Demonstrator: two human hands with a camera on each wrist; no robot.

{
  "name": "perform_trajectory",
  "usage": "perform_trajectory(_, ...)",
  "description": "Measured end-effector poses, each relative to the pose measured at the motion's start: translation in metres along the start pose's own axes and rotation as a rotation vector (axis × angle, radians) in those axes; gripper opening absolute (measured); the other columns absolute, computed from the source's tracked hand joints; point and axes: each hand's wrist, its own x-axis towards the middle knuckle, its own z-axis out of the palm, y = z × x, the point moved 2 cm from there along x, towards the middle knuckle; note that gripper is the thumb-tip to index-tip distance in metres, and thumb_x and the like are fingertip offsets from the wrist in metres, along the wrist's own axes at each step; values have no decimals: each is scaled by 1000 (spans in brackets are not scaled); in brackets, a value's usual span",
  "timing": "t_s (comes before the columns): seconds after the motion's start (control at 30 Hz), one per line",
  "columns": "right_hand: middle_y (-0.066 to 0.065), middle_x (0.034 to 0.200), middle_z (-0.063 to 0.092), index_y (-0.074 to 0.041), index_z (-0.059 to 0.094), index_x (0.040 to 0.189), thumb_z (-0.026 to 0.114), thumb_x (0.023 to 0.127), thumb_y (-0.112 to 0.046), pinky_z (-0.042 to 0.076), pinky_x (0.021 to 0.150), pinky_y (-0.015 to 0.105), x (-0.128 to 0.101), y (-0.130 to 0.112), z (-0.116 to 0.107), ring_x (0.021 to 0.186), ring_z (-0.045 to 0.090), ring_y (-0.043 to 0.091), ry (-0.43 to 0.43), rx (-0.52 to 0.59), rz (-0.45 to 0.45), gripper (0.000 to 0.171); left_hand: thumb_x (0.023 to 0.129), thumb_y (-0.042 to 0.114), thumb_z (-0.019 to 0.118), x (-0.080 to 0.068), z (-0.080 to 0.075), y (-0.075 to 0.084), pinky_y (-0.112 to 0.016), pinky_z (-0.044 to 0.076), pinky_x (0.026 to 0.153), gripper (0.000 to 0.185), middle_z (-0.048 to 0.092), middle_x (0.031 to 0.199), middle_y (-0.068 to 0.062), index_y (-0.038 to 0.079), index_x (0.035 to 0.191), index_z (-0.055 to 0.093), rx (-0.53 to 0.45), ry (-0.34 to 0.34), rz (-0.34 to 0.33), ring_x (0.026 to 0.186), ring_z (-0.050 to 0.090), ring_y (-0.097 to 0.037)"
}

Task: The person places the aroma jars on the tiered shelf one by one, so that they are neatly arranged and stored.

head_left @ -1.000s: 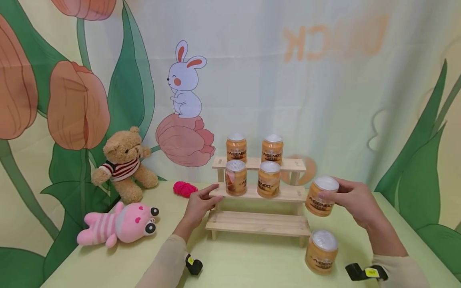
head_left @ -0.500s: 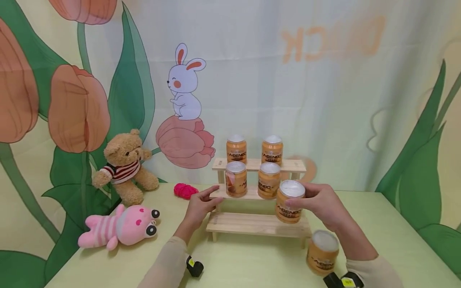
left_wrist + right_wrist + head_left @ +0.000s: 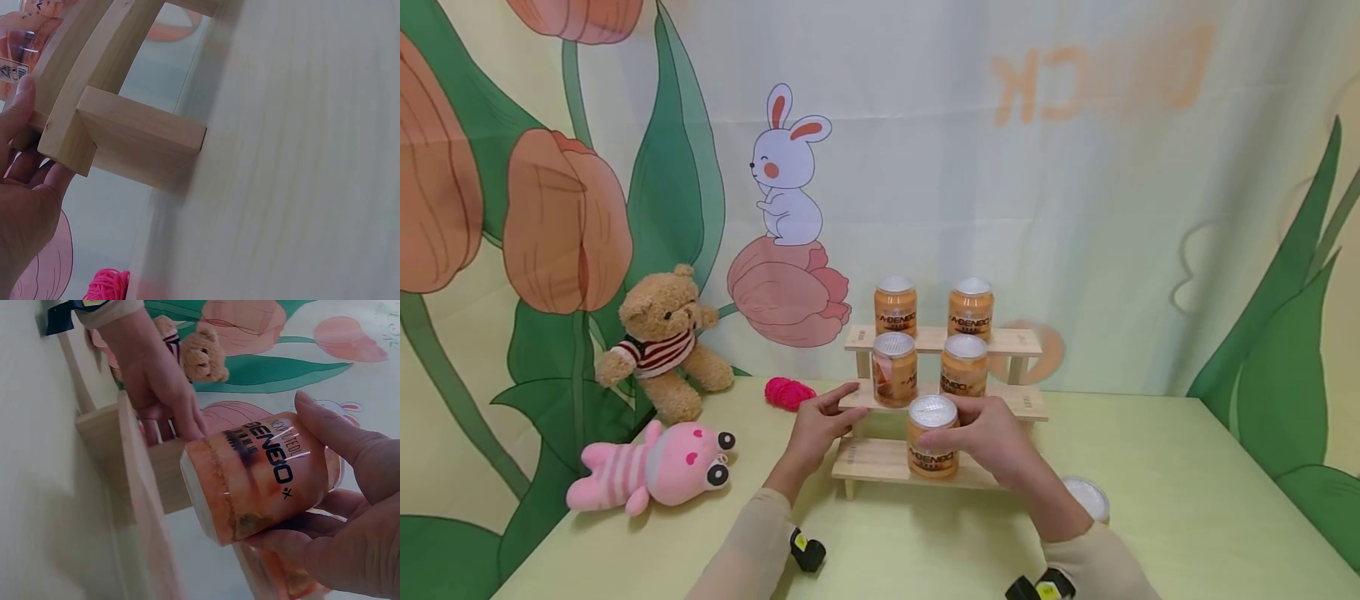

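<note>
My right hand [image 3: 1000, 446] holds an orange can [image 3: 931, 467] with a silvery lid upright, close over the bottom tier of a wooden three-step display stand [image 3: 874, 460]. In the right wrist view, thumb and fingers wrap the can [image 3: 259, 478] near its lid end. My left hand [image 3: 812, 435] grips the left end of the stand's middle tier; the left wrist view has the thumb above the plank [image 3: 69, 125] and fingers beneath. Two similar cans stand on the middle tier, the left one [image 3: 895, 375] nearest that hand. Two more top-tier cans [image 3: 896, 308] stand behind.
Another can [image 3: 1086, 497] stands on the table right of the stand, mostly hidden by the right forearm. At the left lie a pink striped plush toy [image 3: 655, 471] and a bundle of pink yarn [image 3: 788, 393]. A teddy bear [image 3: 662, 350] leans against the printed backdrop.
The right hand has carried its can leftward from beside the stand to above the middle of the bottom tier. My left hand has stayed at the middle tier's end.
</note>
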Motion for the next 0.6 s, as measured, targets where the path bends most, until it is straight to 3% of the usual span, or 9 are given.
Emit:
perform_trajectory(0.27,11,105,74,-3,72,120,92,72,-17,56,85,41,10,12,28,96,69,23,-35,-40,-16,54,86,14,80,-1,-1,-2,-44,54,92,53,72,114,-14,11,137,63,11,4,0,92,68,-20)
perform_trajectory(0.6,6,103,75,-9,74,120,94,68,-22,56,84,41,20,18,39,95,69,21,49,-104,-7,57,88,13,78,0,1,1,-40,55,90,53,73,110,-12,12,138,62,12,-4,11,93,70,-19)
